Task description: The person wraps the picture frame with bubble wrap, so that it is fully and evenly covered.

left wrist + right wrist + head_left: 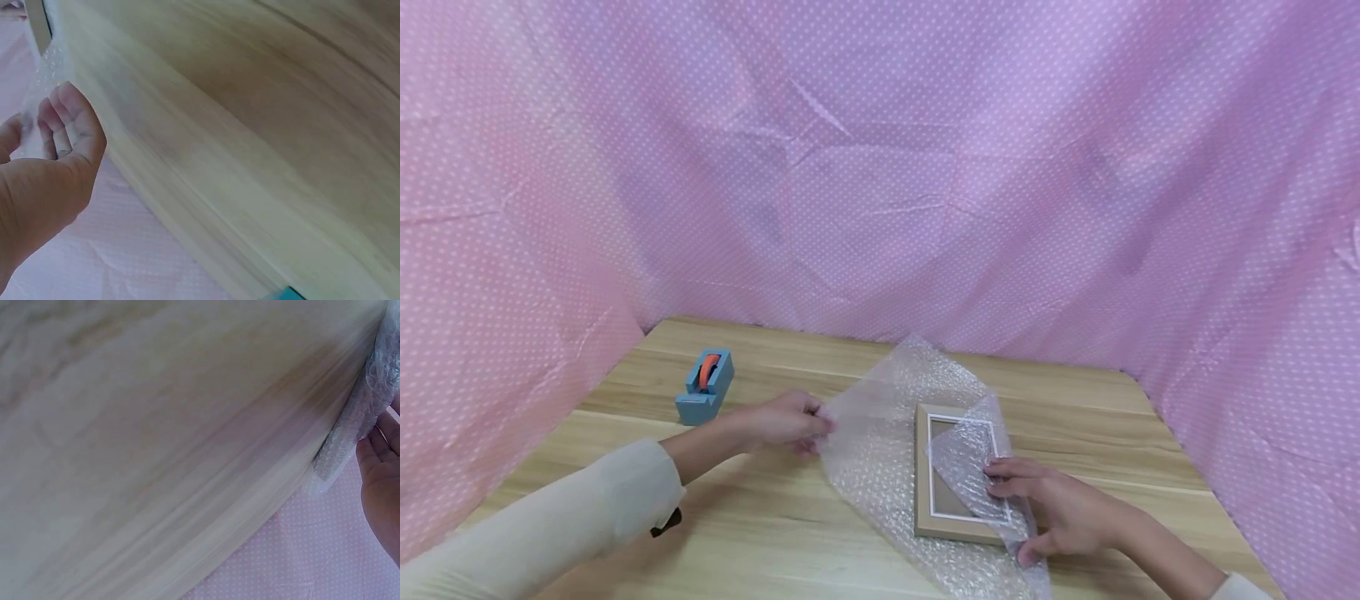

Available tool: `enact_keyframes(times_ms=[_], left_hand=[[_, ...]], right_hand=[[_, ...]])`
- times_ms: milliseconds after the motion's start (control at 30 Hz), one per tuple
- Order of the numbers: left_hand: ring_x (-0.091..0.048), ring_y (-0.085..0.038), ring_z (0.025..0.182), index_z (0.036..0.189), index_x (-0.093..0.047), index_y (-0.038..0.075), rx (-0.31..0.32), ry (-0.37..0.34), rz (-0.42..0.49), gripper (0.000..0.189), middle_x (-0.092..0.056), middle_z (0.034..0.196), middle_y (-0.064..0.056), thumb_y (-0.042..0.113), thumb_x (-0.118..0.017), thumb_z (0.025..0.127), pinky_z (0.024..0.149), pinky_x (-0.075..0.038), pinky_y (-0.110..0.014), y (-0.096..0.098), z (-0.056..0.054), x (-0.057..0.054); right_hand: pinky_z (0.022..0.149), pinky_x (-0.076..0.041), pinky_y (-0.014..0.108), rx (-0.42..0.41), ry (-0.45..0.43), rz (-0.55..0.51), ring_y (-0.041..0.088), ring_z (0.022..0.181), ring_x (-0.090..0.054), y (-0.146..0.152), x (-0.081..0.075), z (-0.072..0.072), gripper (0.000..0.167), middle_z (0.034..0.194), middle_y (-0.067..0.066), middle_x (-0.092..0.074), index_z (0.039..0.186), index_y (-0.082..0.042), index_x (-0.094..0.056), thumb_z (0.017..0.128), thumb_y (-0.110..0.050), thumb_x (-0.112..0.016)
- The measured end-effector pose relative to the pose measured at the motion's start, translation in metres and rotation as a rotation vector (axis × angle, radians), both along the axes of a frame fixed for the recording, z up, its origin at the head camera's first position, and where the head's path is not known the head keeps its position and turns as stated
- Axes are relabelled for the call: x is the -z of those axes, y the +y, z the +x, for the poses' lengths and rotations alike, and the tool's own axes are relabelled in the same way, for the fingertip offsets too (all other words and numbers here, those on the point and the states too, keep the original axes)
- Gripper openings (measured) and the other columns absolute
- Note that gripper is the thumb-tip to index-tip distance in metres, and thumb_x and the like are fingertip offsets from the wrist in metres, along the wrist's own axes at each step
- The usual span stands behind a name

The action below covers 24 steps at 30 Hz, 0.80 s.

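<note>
A wooden picture frame with a white inner border lies on a sheet of bubble wrap spread on the table. The sheet's right corner is folded over the frame, covering part of its right side. At the sheet's left corner, my left hand pinches the wrap between thumb and fingers; the left wrist view shows this hand with the clear film at its fingertips. My right hand rests on the folded flap at the frame's right edge, fingers extended. In the right wrist view, wrap covers the frame's side beside that hand.
A blue tape dispenser with an orange roll stands at the left of the wooden table, beyond my left forearm. Pink dotted cloth hangs around the table's back and sides.
</note>
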<state>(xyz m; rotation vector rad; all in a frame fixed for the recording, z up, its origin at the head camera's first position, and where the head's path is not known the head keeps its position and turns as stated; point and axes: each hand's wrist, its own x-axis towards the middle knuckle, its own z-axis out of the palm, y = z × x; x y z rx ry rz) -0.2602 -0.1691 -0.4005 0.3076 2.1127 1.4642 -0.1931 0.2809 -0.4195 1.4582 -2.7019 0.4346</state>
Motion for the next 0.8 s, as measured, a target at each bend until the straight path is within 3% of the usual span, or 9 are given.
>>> enact_keyframes(times_ms=[100, 200, 400, 633, 800], left_hand=[[-0.064, -0.019, 0.084, 0.096, -0.064, 0.002, 0.067, 0.045, 0.025, 0.026, -0.065, 0.090, -0.007, 0.027, -0.062, 0.103, 0.078, -0.057, -0.035, 0.011, 0.001, -0.003], [-0.066, -0.021, 0.090, 0.098, -0.065, 0.002, 0.094, 0.075, 0.088, 0.030, -0.067, 0.092, -0.007, 0.030, -0.058, 0.105, 0.084, -0.057, -0.040, 0.026, -0.002, -0.005], [-0.067, -0.025, 0.091, 0.108, -0.064, -0.006, 0.110, 0.066, 0.261, 0.031, -0.067, 0.094, -0.008, 0.024, -0.055, 0.106, 0.089, -0.058, -0.046, 0.066, -0.011, -0.003], [-0.069, -0.021, 0.096, 0.113, -0.062, -0.007, 0.166, 0.069, 0.338, 0.033, -0.071, 0.104, -0.016, 0.023, -0.049, 0.109, 0.092, -0.058, -0.042, 0.118, -0.015, -0.013], [-0.071, -0.023, 0.093, 0.114, -0.060, -0.008, 0.194, 0.046, 0.374, 0.032, -0.072, 0.103, -0.021, 0.021, -0.048, 0.110, 0.094, -0.057, -0.047, 0.152, -0.018, -0.012]], right_hand=[[0.103, -0.049, 0.053, 0.003, -0.003, 0.005, 0.038, 0.132, -0.052, 0.000, -0.001, 0.000, 0.076, 0.147, 0.010, -0.055, 0.131, -0.009, -0.068, 0.075, -0.060, -0.081], [0.103, -0.049, 0.053, 0.004, -0.011, 0.005, 0.038, 0.133, -0.052, -0.001, -0.002, 0.000, 0.076, 0.147, 0.010, -0.055, 0.131, -0.009, -0.068, 0.075, -0.059, -0.082], [0.103, -0.049, 0.052, 0.001, -0.024, -0.003, 0.038, 0.133, -0.052, 0.000, -0.002, 0.000, 0.075, 0.148, 0.010, -0.055, 0.132, -0.009, -0.068, 0.075, -0.057, -0.083], [0.102, -0.049, 0.054, -0.008, 0.005, -0.006, 0.039, 0.131, -0.054, -0.001, -0.001, 0.000, 0.077, 0.146, 0.011, -0.057, 0.130, -0.008, -0.069, 0.074, -0.060, -0.082], [0.103, -0.049, 0.054, -0.003, -0.024, 0.001, 0.040, 0.132, -0.053, -0.001, -0.002, 0.001, 0.075, 0.147, 0.010, -0.056, 0.132, -0.009, -0.068, 0.076, -0.059, -0.081]])
